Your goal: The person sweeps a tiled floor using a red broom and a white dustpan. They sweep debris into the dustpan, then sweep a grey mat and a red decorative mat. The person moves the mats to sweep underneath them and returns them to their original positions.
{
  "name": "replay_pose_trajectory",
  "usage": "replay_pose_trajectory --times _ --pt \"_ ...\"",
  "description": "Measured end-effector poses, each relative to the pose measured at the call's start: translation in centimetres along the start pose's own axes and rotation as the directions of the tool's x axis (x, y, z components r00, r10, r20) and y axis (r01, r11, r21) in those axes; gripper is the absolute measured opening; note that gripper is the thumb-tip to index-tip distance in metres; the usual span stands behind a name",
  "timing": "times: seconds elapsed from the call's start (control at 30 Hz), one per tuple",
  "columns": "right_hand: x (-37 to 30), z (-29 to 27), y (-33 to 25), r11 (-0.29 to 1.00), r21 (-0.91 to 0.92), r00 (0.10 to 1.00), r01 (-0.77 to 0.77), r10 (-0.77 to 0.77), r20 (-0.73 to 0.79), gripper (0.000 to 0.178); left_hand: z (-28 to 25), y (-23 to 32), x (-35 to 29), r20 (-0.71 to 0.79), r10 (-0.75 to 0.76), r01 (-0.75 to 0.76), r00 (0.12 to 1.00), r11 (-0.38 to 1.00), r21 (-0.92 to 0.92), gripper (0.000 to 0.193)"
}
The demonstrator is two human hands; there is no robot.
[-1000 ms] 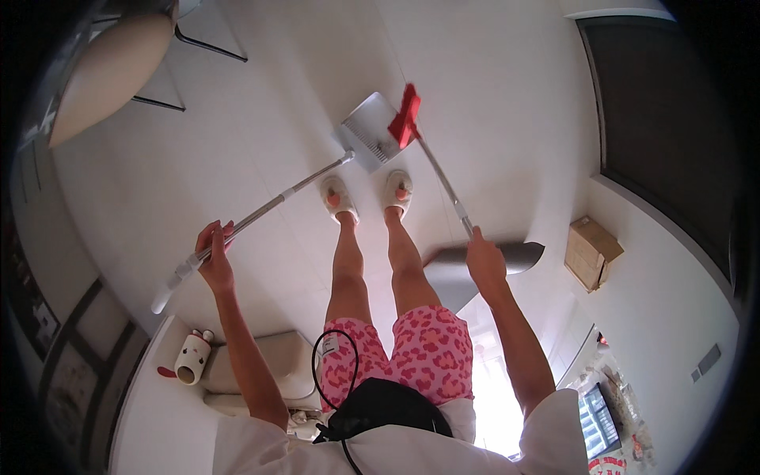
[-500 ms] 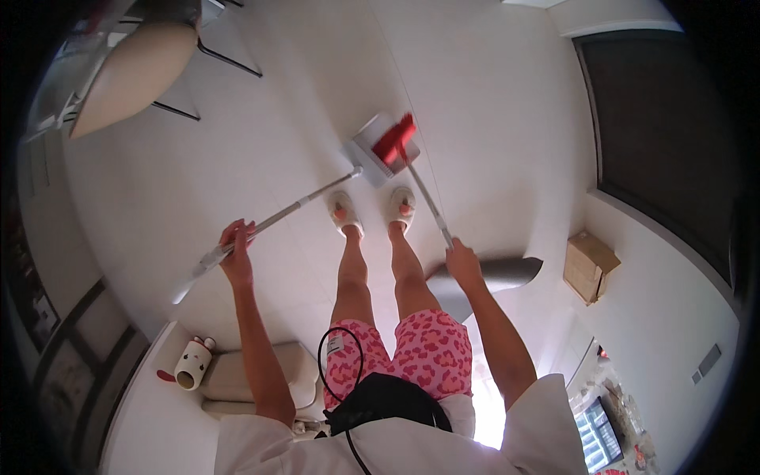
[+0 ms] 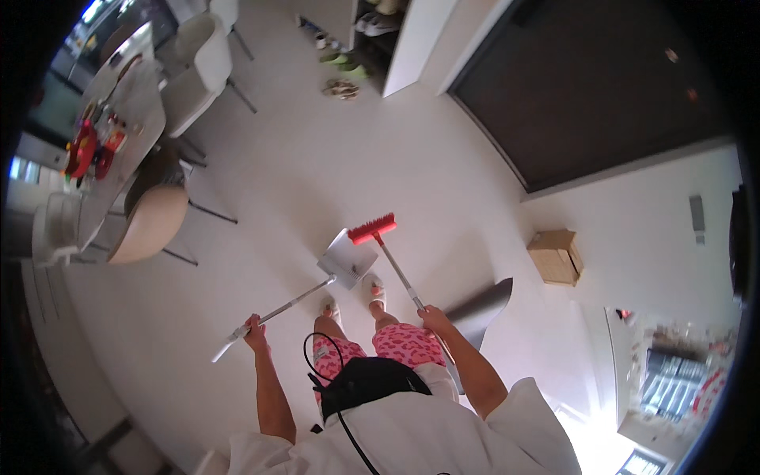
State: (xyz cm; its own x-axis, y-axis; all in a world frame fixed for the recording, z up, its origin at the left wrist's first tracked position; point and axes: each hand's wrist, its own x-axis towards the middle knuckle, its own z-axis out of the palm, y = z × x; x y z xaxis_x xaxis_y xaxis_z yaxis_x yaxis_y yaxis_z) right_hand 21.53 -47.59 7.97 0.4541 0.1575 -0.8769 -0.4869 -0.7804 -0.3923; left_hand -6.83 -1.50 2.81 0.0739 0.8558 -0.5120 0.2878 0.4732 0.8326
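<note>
My left hand [image 3: 255, 332] is closed round the pole of a long-handled grey dustpan [image 3: 348, 257], which lies on the pale floor just ahead of my slippered feet. A small dark bit of debris [image 3: 354, 269] shows in the pan. In my right hand [image 3: 432, 317] I grip the silver handle of a broom. Its red bristle head [image 3: 372, 228] is turned bristles outward, at the far rim of the dustpan; whether it touches the floor I cannot tell.
At left stand chairs [image 3: 150, 226] and a table [image 3: 131, 119] with a red toy on it. Sandals [image 3: 341, 89] and green slippers [image 3: 348, 66] lie near a shoe cabinet. To the right are a cardboard box [image 3: 556, 257], a grey mat [image 3: 479, 317] and a dark door [image 3: 578, 95].
My view has lifted, bringing the table and shoe cabinet into sight. The broom head has moved from over the pan to its far rim, and its bristles now face away from me.
</note>
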Motion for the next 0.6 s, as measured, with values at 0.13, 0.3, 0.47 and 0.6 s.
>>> replay_pose_trajectory --times 0.13,0.3,0.47,0.6 --pt "-3.6 1.3 6.4 0.998 -0.051 0.993 0.025 -0.031 -0.113 0.044 3.4 2.8 0.5 0.138 -0.030 0.033 0.990 0.999 -0.020 0.028" --pt "-9.1 8.9 15.9 0.986 0.004 0.927 -0.166 0.158 -0.339 0.046 8.8 2.0 -2.5 0.242 0.076 -0.083 0.967 0.996 0.018 0.038" --pt "-15.2 19.6 23.7 0.878 0.419 0.816 -0.231 0.409 -0.407 0.053 10.1 4.4 -5.3 0.277 0.197 -0.248 0.940 0.955 0.161 0.044" --pt "-19.3 26.6 28.2 0.849 0.528 0.786 -0.011 0.334 -0.521 0.041 12.2 5.0 -3.2 0.385 0.242 -0.371 0.891 0.877 0.306 0.044"
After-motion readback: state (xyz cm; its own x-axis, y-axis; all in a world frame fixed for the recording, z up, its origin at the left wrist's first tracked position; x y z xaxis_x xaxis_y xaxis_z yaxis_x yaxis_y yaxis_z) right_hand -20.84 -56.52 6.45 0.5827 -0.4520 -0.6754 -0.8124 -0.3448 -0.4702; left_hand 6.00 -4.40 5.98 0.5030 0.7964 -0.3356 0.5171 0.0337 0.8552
